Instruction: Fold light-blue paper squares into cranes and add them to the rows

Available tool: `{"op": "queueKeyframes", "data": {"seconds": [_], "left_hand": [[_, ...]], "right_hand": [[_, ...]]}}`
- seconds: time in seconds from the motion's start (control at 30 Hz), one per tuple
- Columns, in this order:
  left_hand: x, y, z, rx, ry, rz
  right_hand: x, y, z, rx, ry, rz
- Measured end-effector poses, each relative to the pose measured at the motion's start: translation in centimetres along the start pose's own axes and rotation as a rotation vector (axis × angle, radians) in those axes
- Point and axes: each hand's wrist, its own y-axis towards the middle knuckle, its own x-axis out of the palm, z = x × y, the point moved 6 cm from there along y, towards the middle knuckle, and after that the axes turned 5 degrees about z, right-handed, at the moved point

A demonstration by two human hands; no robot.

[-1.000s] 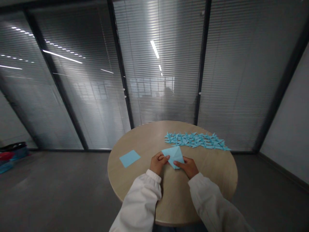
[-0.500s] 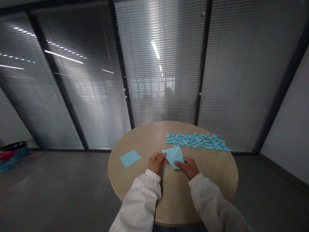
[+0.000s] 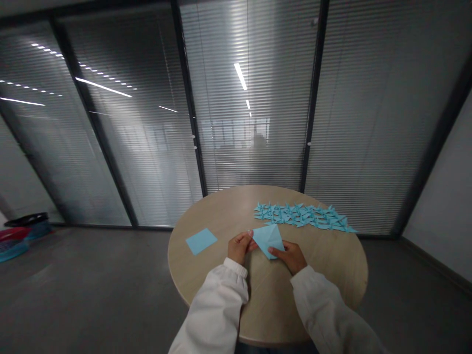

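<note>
Okay, folded paper (image 3: 267, 239): near table (image 3: 221, 211) centre, 12 o'clock side
Left hand (image 3: 239, 247): pinching its 10 o'clock corner
Right hand (image 3: 291, 256): gripping its 4 o'clock side, fingers beneath probably supporting
Edges: pinch lightly, keep aligned, avoid stray creases
Flat sheet (image 3: 201, 241): table's 10 o'clock, well apart
Folded pieces (image 3: 300, 216): 1 o'clock, just beyond, limiting room

Left hand (image 3: 239, 247) backs off leftward along the folded blue paper (image 3: 266, 239): thumb (image 3: 250, 233) was on the face inside the left edge a second ago, now out at the left corner. More paper bared there. Camera turns slightly left; counter (image 3: 224, 211) sits further right in frame, red-topped container (image 3: 14, 235) and black-topped container (image 3: 31, 220) show more fully.
</note>
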Motion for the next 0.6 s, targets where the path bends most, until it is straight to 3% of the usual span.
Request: {"op": "queueKeyframes", "data": {"seconds": [0.33,0.6], "left_hand": [[0.00,-0.12,-0.22,-0.048,-0.091,-0.024],[-0.08,-0.27,-0.44,-0.109,-0.166,0.028]], "right_hand": [[0.16,-0.10,-0.40,-0.013,-0.005,-0.013],[0.26,-0.22,-0.50,0.000,-0.010,-0.022]]}}
